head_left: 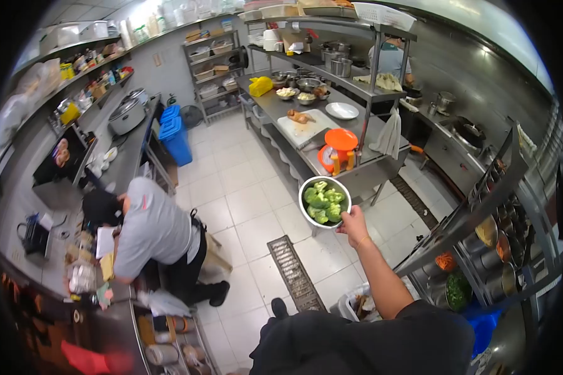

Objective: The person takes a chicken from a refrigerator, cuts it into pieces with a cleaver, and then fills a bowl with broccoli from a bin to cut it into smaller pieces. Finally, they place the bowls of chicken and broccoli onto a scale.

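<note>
My right hand [355,226] grips the rim of a round metal bowl [304,215], its arm stretched forward. Green broccoli florets [324,201] fill the bowl. Just beyond it, an orange kitchen scale [340,140] stands at the near corner of a steel worktable [272,107]. A white cutting board [308,131] beside the scale carries a piece of cooked poultry [299,117]. Behind the scale lies a white oval plate [342,110]. My left hand is out of the picture.
A co-worker in a grey shirt [158,219] leans over the left counter. A drain grate [294,272] runs along the tiled floor. To my right is a rack with metal containers [500,281]. Blue bins [175,137] stand by the left counter. Another person [391,59] is behind the shelves.
</note>
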{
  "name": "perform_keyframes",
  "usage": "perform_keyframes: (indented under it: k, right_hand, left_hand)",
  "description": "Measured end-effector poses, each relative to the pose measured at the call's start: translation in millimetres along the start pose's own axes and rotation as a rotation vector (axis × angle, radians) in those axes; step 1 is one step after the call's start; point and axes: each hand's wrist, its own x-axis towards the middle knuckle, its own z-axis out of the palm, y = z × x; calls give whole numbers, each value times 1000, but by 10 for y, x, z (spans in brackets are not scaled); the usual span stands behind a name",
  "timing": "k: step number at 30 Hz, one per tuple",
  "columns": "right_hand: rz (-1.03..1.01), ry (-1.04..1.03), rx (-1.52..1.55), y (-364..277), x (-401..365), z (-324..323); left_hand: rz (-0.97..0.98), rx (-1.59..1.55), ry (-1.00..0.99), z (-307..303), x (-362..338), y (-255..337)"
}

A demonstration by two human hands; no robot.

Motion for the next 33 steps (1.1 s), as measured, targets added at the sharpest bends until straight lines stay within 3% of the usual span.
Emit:
perform_keyframes:
  k: [5,6,8,11,13,15,20,24,33]
  right_hand:
    - [-121,146,-5,-472,1193,209]
    - [-125,171,149,-533,1456,233]
    - [-130,200,176,-771,1898,290]
    - [-116,263,208,-925,2633,331]
    - [-101,276,206,-818,3163,255]
    - [-54,351,286,-821,3362,339]
    - [43,415,270,-504,3720,203]
    - [36,455,279,-421,3724,220]
    - [146,612,154,-493,3557,382]
  left_hand:
    - [-107,-139,-54,-994,1015,478]
    - [-148,-208,-56,-1210,1168,631]
    - [-174,-353,-43,-1676,1499,1077]
    - [15,-533,0,-2645,2303,2056]
    - [244,-503,114,-3049,2593,2778]
    - [224,-633,104,-3362,3000,3171]
    - [-32,-764,83,-3486,3144,3940]
    - [-76,-632,43,-3520,3639,3960]
    - [-105,-433,-91,-3781,4706,5081]
